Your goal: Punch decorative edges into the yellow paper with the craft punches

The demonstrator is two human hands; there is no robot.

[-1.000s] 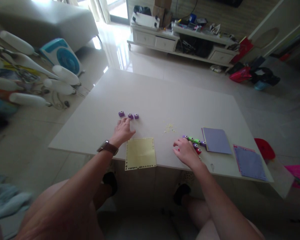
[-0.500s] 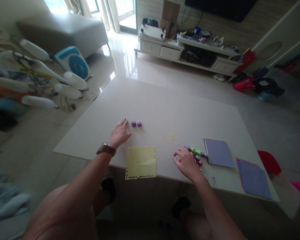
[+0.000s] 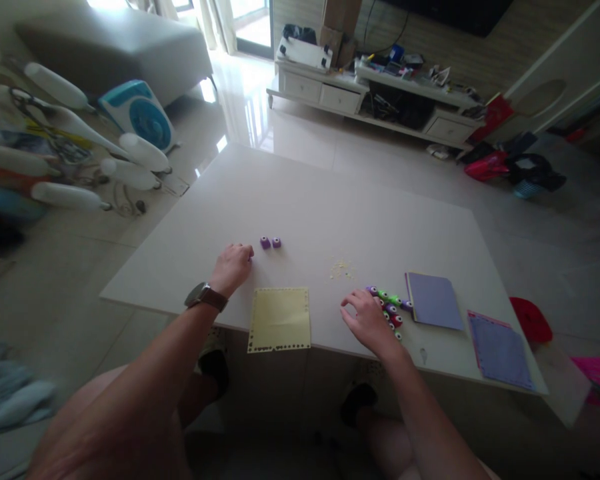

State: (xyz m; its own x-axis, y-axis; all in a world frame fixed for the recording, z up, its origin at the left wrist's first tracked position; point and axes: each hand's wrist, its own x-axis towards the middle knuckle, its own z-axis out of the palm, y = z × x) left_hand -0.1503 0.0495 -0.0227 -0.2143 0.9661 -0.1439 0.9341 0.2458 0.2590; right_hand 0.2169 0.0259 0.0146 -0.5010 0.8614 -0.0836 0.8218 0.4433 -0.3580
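Observation:
My left hand (image 3: 231, 268), with a watch (image 3: 205, 295) on its wrist, is closed on a small purple craft punch (image 3: 251, 258), mostly hidden by the fingers. Just beyond it, two more purple punches (image 3: 271, 243) stand side by side on the table. Below and to the right lies a yellow sheet of paper (image 3: 280, 319) with punched holes along its edges, its near edge overhanging the table. My right hand (image 3: 367, 320) rests with loosely bent fingers, thumb and forefinger apart, beside a cluster of purple, green and red punches (image 3: 391, 309). It holds nothing that I can see.
Tiny yellow paper bits (image 3: 342, 269) are scattered on the white table (image 3: 320, 213). To the right lie a stack of purple-grey sheets (image 3: 436, 301) and another punched stack (image 3: 503, 350). A red stool (image 3: 530, 319) stands past the right edge.
My left hand's outstretched fingers have curled round the purple punch and drawn back slightly toward me. My right hand stays beside the cluster. The whole view has shifted a little.

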